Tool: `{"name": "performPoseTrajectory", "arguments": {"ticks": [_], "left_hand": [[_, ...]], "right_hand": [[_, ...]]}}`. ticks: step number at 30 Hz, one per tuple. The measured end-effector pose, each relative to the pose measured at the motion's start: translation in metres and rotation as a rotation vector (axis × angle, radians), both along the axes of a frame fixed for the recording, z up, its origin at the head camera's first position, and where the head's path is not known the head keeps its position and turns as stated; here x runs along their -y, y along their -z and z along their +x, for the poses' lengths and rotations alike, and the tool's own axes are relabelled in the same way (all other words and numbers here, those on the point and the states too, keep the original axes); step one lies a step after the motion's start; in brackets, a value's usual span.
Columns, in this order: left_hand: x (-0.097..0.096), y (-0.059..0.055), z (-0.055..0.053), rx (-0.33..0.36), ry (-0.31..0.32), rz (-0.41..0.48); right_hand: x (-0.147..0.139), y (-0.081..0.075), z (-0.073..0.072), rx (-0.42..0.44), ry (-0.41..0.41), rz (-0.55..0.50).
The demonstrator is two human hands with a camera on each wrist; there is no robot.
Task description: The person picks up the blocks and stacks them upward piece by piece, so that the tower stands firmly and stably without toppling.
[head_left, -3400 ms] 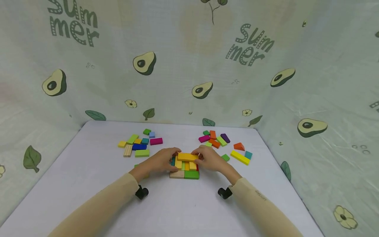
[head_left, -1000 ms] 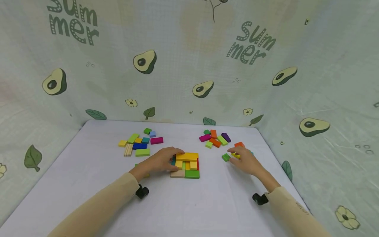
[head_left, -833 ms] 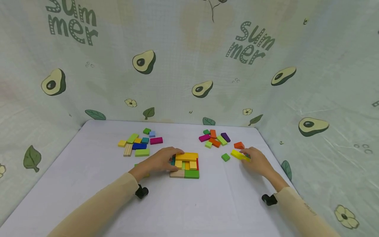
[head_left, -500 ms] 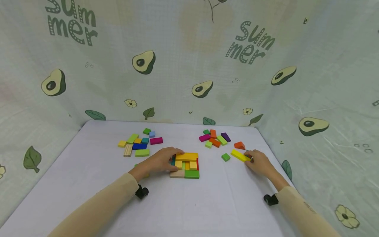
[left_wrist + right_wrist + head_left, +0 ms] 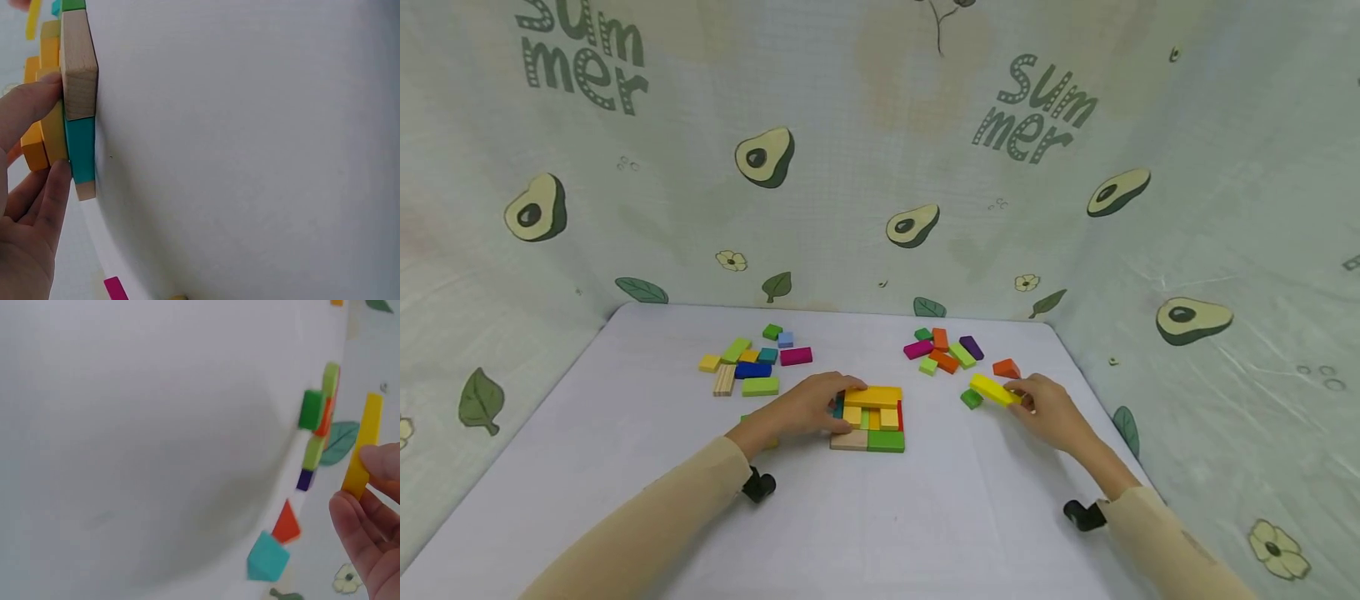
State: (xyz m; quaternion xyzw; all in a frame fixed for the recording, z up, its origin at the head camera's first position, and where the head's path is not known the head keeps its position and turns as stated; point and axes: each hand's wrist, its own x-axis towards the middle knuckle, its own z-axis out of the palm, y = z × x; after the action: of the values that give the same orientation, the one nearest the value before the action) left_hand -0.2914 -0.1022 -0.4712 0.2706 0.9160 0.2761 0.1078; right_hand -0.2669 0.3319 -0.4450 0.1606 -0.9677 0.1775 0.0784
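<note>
My right hand pinches a long yellow block near one end, raised off the table over the small green block. The right wrist view shows thumb and fingertips on either side of the long yellow block. At the table's middle, my left hand holds the left side of a low layered stack. Its thumb and fingertips span a light yellow block. An orange-yellow block lies across the top at the back; beneath are a plain wood block and a green block in front.
Loose blocks lie back left, among them a blue block and a magenta block. Others lie back right, including a purple block. An orange-red wedge sits just behind my right hand. A patterned cloth hangs behind the table.
My right hand left the stack, reached right, took hold of the long yellow block and lifted it slightly leftward. The orange-yellow block now rests on the stack. My left hand has stayed there.
</note>
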Motion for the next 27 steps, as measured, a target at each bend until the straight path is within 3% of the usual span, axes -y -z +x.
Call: {"name": "performPoseTrajectory", "arguments": {"ticks": [6,13,20,27], "left_hand": [[0.001,0.001,-0.001,0.002,-0.009,-0.003],[-0.001,0.000,0.000,-0.002,0.000,-0.008],[-0.001,-0.001,0.000,-0.009,0.019,0.007],[0.000,-0.001,-0.001,-0.023,0.039,0.019]], "right_hand": [[0.055,-0.013,0.012,0.007,-0.159,-0.046],[0.110,-0.011,0.017,0.066,-0.296,-0.075],[0.143,0.003,0.010,0.055,-0.358,-0.064],[0.157,0.013,0.007,0.071,-0.373,-0.108]]}}
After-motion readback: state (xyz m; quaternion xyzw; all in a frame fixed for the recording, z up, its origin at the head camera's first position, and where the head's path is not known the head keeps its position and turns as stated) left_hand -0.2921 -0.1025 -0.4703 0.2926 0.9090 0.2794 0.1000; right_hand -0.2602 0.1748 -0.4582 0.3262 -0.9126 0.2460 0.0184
